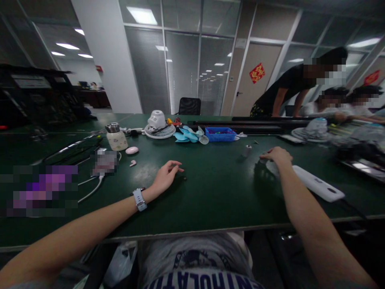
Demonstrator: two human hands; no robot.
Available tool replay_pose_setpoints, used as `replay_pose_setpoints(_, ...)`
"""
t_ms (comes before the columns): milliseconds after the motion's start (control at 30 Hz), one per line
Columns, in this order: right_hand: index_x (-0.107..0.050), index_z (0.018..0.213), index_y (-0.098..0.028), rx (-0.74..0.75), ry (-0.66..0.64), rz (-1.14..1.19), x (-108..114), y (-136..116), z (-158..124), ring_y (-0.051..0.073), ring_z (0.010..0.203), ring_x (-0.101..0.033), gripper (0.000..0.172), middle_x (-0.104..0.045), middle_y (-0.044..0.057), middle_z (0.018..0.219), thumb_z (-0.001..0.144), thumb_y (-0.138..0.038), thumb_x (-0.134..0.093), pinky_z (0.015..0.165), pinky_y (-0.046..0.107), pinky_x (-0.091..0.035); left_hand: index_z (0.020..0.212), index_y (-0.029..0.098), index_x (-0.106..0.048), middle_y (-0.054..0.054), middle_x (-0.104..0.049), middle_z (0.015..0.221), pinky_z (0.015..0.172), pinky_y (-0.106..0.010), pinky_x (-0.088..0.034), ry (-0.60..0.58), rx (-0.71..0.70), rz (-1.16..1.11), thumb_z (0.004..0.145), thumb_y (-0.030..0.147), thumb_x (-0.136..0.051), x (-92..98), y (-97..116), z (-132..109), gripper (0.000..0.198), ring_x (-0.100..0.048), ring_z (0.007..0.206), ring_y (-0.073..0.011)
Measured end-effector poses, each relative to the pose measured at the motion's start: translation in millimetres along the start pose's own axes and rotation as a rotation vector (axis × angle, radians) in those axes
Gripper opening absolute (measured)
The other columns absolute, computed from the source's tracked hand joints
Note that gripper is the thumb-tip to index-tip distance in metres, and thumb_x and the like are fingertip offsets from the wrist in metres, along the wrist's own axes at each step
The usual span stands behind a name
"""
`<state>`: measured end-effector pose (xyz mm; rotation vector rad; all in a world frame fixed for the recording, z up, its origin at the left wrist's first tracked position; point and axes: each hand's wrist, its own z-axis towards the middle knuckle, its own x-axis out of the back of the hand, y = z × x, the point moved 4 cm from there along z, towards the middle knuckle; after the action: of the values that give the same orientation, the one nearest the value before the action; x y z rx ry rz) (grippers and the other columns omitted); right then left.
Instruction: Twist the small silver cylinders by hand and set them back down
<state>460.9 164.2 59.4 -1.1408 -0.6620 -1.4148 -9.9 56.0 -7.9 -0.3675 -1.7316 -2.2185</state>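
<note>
Head view: at centre, the left grip (166,176) is held loosely spread beside a small bit (185,178), seemingly kept within reach; right of centre, near a cylinder (248,149), the right grip's (278,155) hold cannot be told.

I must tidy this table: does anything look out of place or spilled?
A pink earbud lies loose outside the pink case; light-blue blade-like pieces lie beside the white fan, perhaps detached. No spill stands out.
</note>
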Motion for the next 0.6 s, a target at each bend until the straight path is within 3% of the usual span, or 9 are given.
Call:
replay_pose_setpoints(100, -0.070, 0.106, -0.013, -0.285, -0.220, -0.072, -3.6, 2.4, -6.9, 0.040, 0.108, -0.059, 0.047, -0.063, 0.026, 0.112, 0.067, -0.039, -0.077, 0.080, 0.048, -0.046, 0.099, 0.018, -0.059, -0.008, -0.075, 0.088, 0.080, -0.036, -0.050, 0.050, 0.012, -0.057, 0.085, 0.035, -0.050, 1.6, 2.4, 2.0, 0.024, -0.069, 0.089, -0.0216)
replay_pose_setpoints(200, -0.065, 0.117, -0.013, -0.305, -0.295, -0.109, 1.1, -11.9, -11.5, 0.038, 0.117, -0.054, 0.053, -0.059, 0.025, 0.122, 0.070, -0.036, -0.075, 0.089, 0.047, -0.041, 0.093, 0.018, -0.059, -0.007, -0.074, 0.083, 0.078, -0.035, -0.050, 0.079, 0.031, -0.086, 0.082, 0.031, -0.050, 2.6, 3.2, 3.4, 0.019, -0.069, 0.086, -0.0207)
replay_pose_setpoints(267, -0.060, 0.120, -0.009, -0.317, -0.225, -0.153, 9.1, -21.4, -14.6, 0.038, 0.117, -0.053, 0.059, -0.059, 0.026, 0.121, 0.070, -0.037, -0.076, 0.094, 0.050, -0.036, 0.092, 0.018, -0.058, -0.006, -0.073, 0.081, 0.076, -0.034, -0.051, 0.093, 0.037, -0.092, 0.081, 0.030, -0.050, 3.2, 2.8, 3.9, 0.018, -0.068, 0.084, -0.0204)
replay_pose_setpoints(333, -0.054, 0.127, -0.007, -0.260, -0.008, -0.172, 21.6, -38.3, -20.2, 0.039, 0.119, -0.050, 0.063, -0.057, 0.028, 0.123, 0.074, -0.036, -0.073, 0.098, 0.053, -0.031, 0.092, 0.018, -0.059, -0.006, -0.073, 0.081, 0.076, -0.034, -0.050, 0.104, 0.034, -0.094, 0.080, 0.030, -0.050, 3.6, 2.6, 4.0, 0.018, -0.068, 0.083, -0.0202)
replay_pose_setpoints(400, -0.050, 0.132, -0.009, -0.063, 0.250, -0.101, 32.2, -69.7, -33.6, 0.037, 0.121, -0.048, 0.057, -0.056, 0.025, 0.126, 0.082, -0.032, -0.063, 0.100, 0.053, -0.029, 0.092, 0.018, -0.059, -0.006, -0.073, 0.082, 0.076, -0.034, -0.050, 0.116, 0.032, -0.096, 0.080, 0.029, -0.050, 4.2, 2.7, 3.8, 0.018, -0.067, 0.082, -0.0199)
replay_pose_setpoints(467, -0.053, 0.131, -0.014, 0.255, 0.355, 0.054, 32.5, -113.1, -57.9, 0.033, 0.120, -0.049, 0.044, -0.059, 0.019, 0.126, 0.089, -0.029, -0.052, 0.101, 0.051, -0.029, 0.092, 0.018, -0.059, -0.006, -0.073, 0.083, 0.075, -0.033, -0.050, 0.126, 0.034, -0.098, 0.081, 0.029, -0.050, 4.8, 2.6, 3.7, 0.018, -0.067, 0.082, -0.0194)
replay_pose_setpoints(533, -0.058, 0.127, -0.018, 0.616, 0.241, 0.220, 20.8, -160.6, -92.0, 0.029, 0.118, -0.052, 0.039, -0.062, 0.014, 0.124, 0.092, -0.032, -0.048, 0.102, 0.047, -0.030, 0.092, 0.019, -0.058, -0.005, -0.072, 0.083, 0.075, -0.033, -0.051, 0.138, 0.040, -0.102, 0.081, 0.029, -0.049, 5.3, 2.0, 3.8, 0.018, -0.067, 0.082, -0.0191)
replay_pose_setpoints(600, -0.057, 0.130, -0.023, 0.956, 0.020, 0.346, 3.1, -201.8, -132.6, 0.025, 0.122, -0.052, 0.040, -0.062, 0.008, 0.129, 0.092, -0.036, -0.051, 0.104, 0.045, -0.032, 0.091, 0.019, -0.058, -0.005, -0.071, 0.082, 0.074, -0.033, -0.051, 0.143, 0.039, -0.105, 0.080, 0.029, -0.049, 5.3, 0.9, 4.3, 0.017, -0.066, 0.081, -0.0188)
